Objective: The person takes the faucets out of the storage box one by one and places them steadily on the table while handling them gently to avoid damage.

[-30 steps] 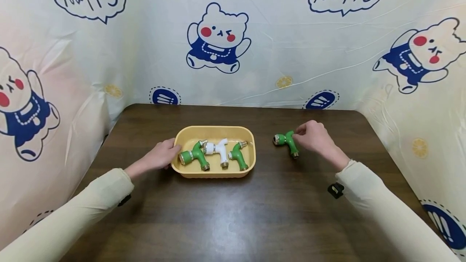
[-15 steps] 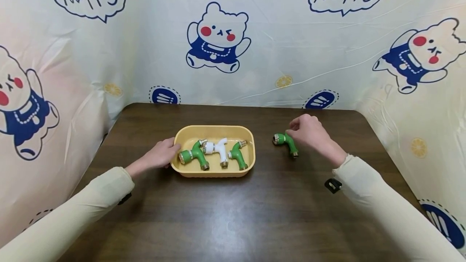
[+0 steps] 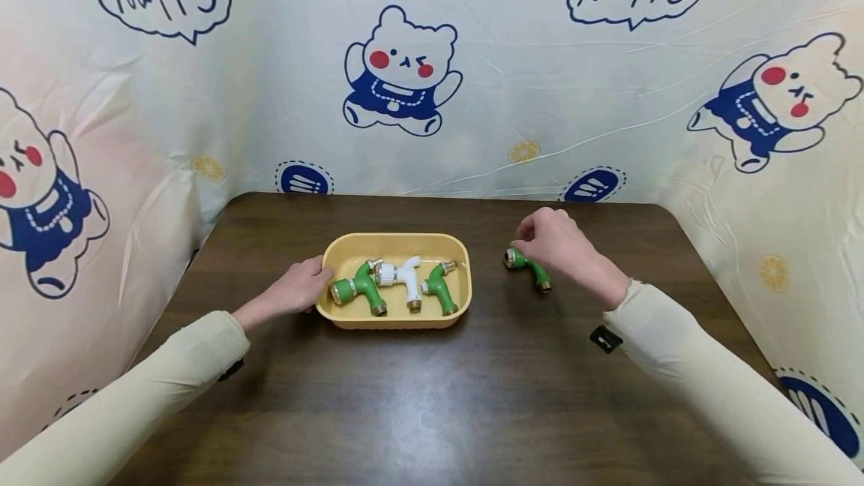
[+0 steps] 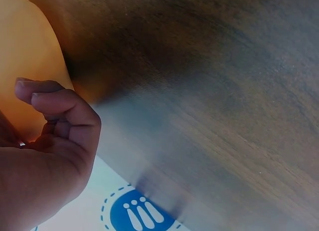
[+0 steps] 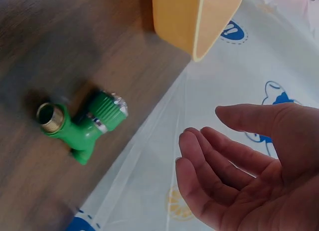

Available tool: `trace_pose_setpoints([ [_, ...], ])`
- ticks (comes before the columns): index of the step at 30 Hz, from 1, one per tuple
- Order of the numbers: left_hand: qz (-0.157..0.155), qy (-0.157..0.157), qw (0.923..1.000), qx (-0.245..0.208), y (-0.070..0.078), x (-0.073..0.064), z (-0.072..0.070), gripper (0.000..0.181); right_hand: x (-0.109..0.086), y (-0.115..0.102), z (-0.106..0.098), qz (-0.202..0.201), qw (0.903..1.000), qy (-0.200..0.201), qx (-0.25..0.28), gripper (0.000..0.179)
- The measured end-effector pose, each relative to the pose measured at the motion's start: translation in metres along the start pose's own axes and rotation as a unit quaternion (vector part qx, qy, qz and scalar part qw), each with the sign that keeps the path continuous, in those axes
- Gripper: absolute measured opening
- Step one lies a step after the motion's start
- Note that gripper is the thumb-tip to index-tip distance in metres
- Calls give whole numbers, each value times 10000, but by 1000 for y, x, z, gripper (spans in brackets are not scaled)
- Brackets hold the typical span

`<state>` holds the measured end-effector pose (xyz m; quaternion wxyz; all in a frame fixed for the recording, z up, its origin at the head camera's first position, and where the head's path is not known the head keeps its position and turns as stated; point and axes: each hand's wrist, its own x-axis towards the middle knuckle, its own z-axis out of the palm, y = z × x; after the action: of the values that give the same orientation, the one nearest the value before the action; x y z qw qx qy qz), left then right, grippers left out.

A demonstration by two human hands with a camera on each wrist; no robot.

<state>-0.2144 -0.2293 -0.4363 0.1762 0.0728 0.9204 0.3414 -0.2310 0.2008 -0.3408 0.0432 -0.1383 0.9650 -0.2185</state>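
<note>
A yellow tray stands left of centre on the table. Inside lie a green tap at the left, a white tap in the middle and a smaller green tap at the right. My left hand grips the tray's left end; the left wrist view shows its fingers bent against the yellow wall. Another green tap rests on the table to the tray's right. Above it hovers my right hand, holding nothing, its fingers loosely bent and apart from the tap.
The dark wooden table meets a printed curtain at the back and on both sides. Black straps show at the sleeve cuffs.
My right hand has moved left and slightly away from me, from beside the loose green tap to over it. The tap, the tray and my left hand look unmoved.
</note>
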Motion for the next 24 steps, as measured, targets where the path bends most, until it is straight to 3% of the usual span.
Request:
trace_pose_setpoints([
  [24,83,209,9997,33,-1,0,2,41,8,-51,3,-392,9984,-375,-183,18],
])
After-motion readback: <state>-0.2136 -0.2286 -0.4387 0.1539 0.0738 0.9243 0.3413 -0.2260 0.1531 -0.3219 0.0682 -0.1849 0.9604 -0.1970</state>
